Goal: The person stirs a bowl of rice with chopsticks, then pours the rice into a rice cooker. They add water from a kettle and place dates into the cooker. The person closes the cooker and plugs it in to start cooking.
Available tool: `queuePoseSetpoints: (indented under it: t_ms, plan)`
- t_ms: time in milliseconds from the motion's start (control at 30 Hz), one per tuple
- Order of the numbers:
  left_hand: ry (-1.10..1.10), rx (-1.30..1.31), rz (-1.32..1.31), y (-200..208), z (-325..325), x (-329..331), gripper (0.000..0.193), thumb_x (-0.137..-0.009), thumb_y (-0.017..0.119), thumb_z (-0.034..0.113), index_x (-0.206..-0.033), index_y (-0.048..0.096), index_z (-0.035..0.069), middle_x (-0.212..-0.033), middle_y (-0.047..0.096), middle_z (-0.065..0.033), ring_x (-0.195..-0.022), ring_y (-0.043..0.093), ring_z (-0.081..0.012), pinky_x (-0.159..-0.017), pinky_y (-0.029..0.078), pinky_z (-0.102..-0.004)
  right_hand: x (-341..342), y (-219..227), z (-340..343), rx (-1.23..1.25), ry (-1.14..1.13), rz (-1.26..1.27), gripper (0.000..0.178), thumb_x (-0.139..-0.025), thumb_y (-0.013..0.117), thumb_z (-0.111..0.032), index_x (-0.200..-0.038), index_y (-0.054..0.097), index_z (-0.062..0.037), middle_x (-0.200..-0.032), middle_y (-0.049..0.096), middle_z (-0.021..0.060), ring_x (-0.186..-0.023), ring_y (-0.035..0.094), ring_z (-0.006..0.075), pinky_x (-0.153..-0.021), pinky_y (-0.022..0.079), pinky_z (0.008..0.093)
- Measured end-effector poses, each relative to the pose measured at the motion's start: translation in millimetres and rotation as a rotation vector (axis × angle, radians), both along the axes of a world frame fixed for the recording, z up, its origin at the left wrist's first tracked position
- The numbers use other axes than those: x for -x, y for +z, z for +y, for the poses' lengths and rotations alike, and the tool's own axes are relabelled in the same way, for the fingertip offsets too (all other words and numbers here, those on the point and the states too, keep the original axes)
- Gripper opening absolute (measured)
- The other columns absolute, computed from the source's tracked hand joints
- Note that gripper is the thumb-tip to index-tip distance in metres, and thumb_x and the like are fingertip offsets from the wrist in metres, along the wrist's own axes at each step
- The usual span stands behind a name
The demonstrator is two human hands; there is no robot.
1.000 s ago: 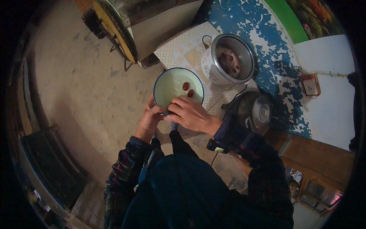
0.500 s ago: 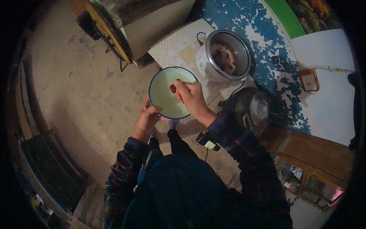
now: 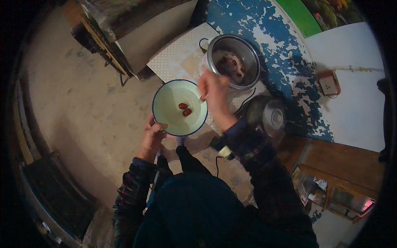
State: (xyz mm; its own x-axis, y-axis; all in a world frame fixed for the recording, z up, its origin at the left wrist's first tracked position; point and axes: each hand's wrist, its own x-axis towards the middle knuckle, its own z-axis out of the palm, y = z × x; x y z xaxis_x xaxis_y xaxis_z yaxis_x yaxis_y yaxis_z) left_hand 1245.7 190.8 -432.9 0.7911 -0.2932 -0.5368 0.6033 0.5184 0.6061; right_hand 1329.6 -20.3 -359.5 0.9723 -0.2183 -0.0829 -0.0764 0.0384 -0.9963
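Note:
My left hand [image 3: 153, 136] grips the near-left rim of a pale green enamel bowl [image 3: 165, 95] with a blue edge, thumb on top. Two red dates [image 3: 185, 109] lie inside the bowl, side by side. At the bowl's right rim is my right hand [image 3: 215, 93], slightly blurred, its fingers curled together; whatever they hold is hidden. Just beyond that hand stands a rice cooker [image 3: 253, 51], lidless, with red dates [image 3: 234, 63] scattered over pale contents in its metal pot.
The cooker stands on a patterned low table [image 3: 169, 58] against a peeling blue wall [image 3: 285, 74]. A dark round pot with a metal lid [image 3: 273, 118] is right of my right forearm. A wooden cabinet [image 3: 331, 169] stands at the lower right; a power socket [image 3: 329, 84] hangs on the wall.
My right hand has left the inside of the bowl and moved toward the rice cooker, uncovering two dates. My left hand still holds the bowl. The whole view has shifted slightly.

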Motion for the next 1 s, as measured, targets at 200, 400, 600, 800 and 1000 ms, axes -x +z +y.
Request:
queuePoseSetpoints:
  t_ms: [200,400,600,800,1000]
  plan:
    - [0.033,0.003,0.004,3.7,-1.3,0.3,0.070,-0.076,0.058,0.010,-0.142,0.039,0.002,-0.124,0.055,-0.0122,-0.098,0.063,-0.0259,-0.068,0.062,-0.0370,-70.9,-20.6,-109.1,0.261,-0.138,-0.069,0.041,-0.095,0.058,-0.042,-0.077,0.067,-0.0060,-0.065,0.059,0.0021,-0.049,0.049,0.0085,-0.047,0.035,0.0221]
    - [0.032,0.011,-0.024,8.2,0.8,-4.6,0.070,-0.076,0.056,0.010,-0.143,0.038,0.002,-0.126,0.055,-0.0135,-0.099,0.065,-0.0263,-0.069,0.063,-0.0358,-74.9,-26.5,-124.4,0.906,0.056,-0.058,0.023,-0.092,0.061,-0.023,-0.103,0.069,-0.0048,-0.099,0.069,0.0119,-0.100,0.063,0.0301,-0.089,0.047,0.0358]
    - [0.052,-0.007,-0.030,6.7,6.4,-8.0,0.069,-0.076,0.057,0.009,-0.142,0.040,0.003,-0.120,0.057,-0.0124,-0.097,0.065,-0.0239,-0.069,0.062,-0.0349,-12.8,-18.3,-32.0,0.979,0.721,-0.515,0.024,-0.085,0.062,-0.012,-0.108,0.063,-0.0076,-0.112,0.061,0.0103,-0.104,0.061,0.0286,-0.083,0.053,0.0375]
    - [0.060,-0.033,-0.017,9.8,16.0,-5.5,0.066,-0.076,0.058,0.009,-0.140,0.042,0.003,-0.117,0.057,-0.0091,-0.095,0.062,-0.0206,-0.068,0.060,-0.0334,-1.6,-35.5,5.6,1.336,0.960,-0.688,0.030,-0.079,0.056,-0.009,-0.109,0.057,-0.0082,-0.106,0.052,0.0075,-0.102,0.055,0.0254,-0.075,0.052,0.0379]
    - [0.030,-0.039,-0.019,-1.1,24.1,-6.0,0.066,-0.076,0.059,0.010,-0.140,0.043,0.003,-0.121,0.056,-0.0078,-0.096,0.061,-0.0193,-0.068,0.060,-0.0327,11.3,-35.9,-9.2,1.362,1.053,-0.633,0.014,-0.079,0.059,-0.012,-0.092,0.062,-0.0068,-0.096,0.056,0.0096,-0.091,0.058,0.0252,-0.068,0.050,0.0363]
